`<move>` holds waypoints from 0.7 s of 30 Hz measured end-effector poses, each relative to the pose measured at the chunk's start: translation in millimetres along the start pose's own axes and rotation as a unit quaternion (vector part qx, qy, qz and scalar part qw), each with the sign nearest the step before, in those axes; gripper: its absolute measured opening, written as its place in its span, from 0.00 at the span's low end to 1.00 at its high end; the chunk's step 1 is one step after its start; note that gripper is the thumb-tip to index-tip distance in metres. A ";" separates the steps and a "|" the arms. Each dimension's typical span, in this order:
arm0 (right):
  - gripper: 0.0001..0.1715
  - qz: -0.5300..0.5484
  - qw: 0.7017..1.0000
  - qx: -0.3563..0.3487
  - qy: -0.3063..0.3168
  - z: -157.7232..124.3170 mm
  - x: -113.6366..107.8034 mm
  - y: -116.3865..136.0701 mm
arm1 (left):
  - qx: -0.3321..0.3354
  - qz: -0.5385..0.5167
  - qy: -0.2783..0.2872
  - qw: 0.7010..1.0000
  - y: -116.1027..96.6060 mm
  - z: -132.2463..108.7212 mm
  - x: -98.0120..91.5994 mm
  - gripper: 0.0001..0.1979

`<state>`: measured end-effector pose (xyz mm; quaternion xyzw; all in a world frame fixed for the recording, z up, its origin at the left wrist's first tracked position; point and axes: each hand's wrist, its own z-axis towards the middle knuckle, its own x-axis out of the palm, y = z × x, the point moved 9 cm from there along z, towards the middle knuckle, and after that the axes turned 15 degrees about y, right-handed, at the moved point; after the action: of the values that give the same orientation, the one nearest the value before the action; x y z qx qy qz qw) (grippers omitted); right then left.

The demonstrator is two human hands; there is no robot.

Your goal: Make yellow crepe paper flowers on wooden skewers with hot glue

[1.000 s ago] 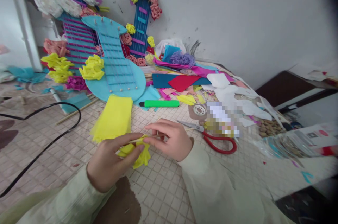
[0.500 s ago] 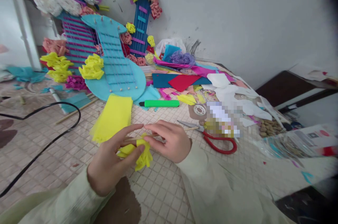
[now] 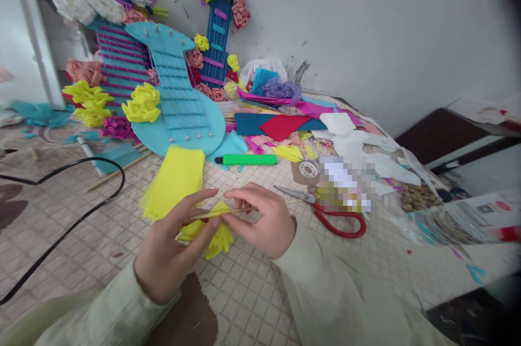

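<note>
My left hand (image 3: pixel 165 253) pinches a folded piece of yellow crepe paper (image 3: pixel 220 241) between thumb and fingers. A thin wooden stick (image 3: pixel 243 209) runs crosswise between both hands, with a strip of the yellow paper lying over it. My right hand (image 3: pixel 268 221) is closed on the stick, thumb and fingertips at the paper's right edge. Just beyond my left hand lies a stack of yellow paper sheets (image 3: pixel 177 177). To the right of my right hand are scissors (image 3: pixel 340 224) with red handles, their blades pointing left.
A green utility knife (image 3: pixel 249 159) lies behind my hands. Blue guitar-shaped decorations (image 3: pixel 179 101) with paper flowers lean at the back left. Coloured scraps and purple yarn (image 3: pixel 280 89) are heaped by the wall. A black cable (image 3: pixel 77 232) curves across the left, and a plastic bag (image 3: pixel 451 221) lies right.
The yellow paper between my fingers has shifted slightly and now lies across the stick. My right fingertips have moved a little, showing more of the stick. Everything else stays in place.
</note>
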<state>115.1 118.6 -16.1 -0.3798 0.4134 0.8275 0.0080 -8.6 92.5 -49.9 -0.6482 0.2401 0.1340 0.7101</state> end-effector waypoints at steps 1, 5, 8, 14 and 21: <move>0.10 0.005 1.000 0.005 0.002 0.2 0.0 -0.7 | -0.006 -0.005 0.001 1.000 1.5 0.1 0.5 0.17; 0.11 0.027 0.999 0.002 0.030 2.1 2.1 -0.8 | -0.028 -0.017 0.002 0.999 4.3 0.6 0.0 0.15; 0.12 0.036 0.997 0.006 0.064 3.4 7.0 -3.2 | -0.038 -0.022 -0.003 0.999 5.4 0.5 -2.0 0.15; 0.13 0.010 0.998 0.030 0.050 2.3 6.1 -9.4 | -0.028 -0.020 -0.007 0.999 1.8 1.3 -1.9 0.14; 0.12 -0.012 0.999 0.028 0.035 1.3 3.0 -7.9 | -0.053 -0.039 0.004 0.998 8.4 2.8 -1.2 0.16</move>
<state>114.7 123.8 -22.9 -0.4126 0.4318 0.8019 0.0140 -13.4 96.4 -56.4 -0.6942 0.2105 0.1163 0.6784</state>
